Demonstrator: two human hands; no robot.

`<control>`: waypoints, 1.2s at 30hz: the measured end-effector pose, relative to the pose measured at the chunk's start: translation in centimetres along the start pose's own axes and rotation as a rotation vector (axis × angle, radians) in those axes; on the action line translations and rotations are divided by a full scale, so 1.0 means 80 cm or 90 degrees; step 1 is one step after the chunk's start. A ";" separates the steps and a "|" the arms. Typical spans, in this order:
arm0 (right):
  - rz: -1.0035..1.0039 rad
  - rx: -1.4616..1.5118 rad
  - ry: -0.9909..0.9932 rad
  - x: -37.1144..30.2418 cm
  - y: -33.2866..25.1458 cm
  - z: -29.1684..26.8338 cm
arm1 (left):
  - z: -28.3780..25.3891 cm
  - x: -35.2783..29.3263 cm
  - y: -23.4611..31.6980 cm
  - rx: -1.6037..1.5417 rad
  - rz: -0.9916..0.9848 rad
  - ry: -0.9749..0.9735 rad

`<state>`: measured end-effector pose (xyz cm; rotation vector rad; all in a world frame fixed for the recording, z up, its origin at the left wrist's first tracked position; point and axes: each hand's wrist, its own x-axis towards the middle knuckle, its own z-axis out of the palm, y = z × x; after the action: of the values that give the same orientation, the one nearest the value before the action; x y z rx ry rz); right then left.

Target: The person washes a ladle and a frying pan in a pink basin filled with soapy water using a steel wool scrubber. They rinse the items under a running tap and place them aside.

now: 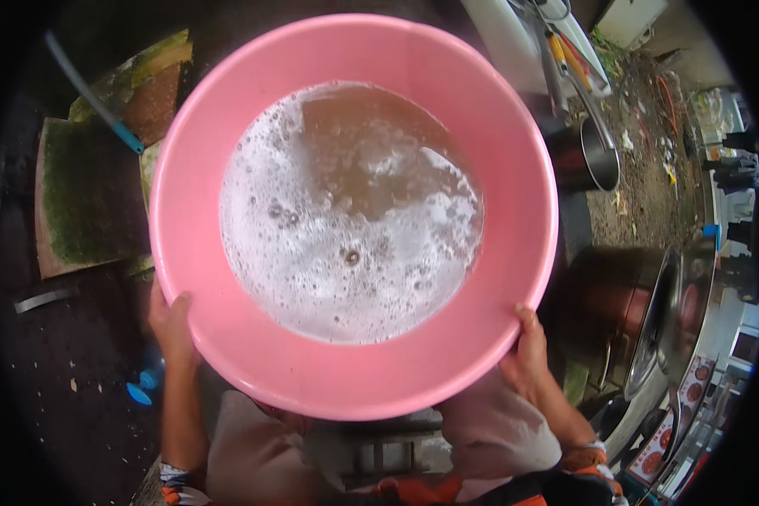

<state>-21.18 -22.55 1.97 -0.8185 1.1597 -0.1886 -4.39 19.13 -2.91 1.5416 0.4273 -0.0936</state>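
A large round pink plastic basin (354, 384) fills the middle of the head view, above my knees. Murky brown water with white soap suds (312, 278) covers its bottom. My left hand (173, 325) grips the lower left rim, thumb over the edge and the other fingers hidden beneath. On the lower right rim, my right hand (527, 350) holds on in the same way, its fingers mostly out of sight under the basin.
At right stand a dark saucepan (603, 160) and a large metal pot (607, 312). Utensils with coloured handles (565, 55) lie on a white surface at upper right. Mossy slabs (88, 190) and a hose (84, 88) are at left; a blue plastic item (143, 386) lies near my left forearm.
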 end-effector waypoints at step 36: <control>-0.032 -0.085 -0.052 -0.164 -0.111 0.229 | -0.147 -0.333 0.568 0.742 0.317 -0.028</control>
<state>-8.40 -13.14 20.30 -0.9650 1.0839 -0.1190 -16.80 27.05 49.00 2.7398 -0.1226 0.0263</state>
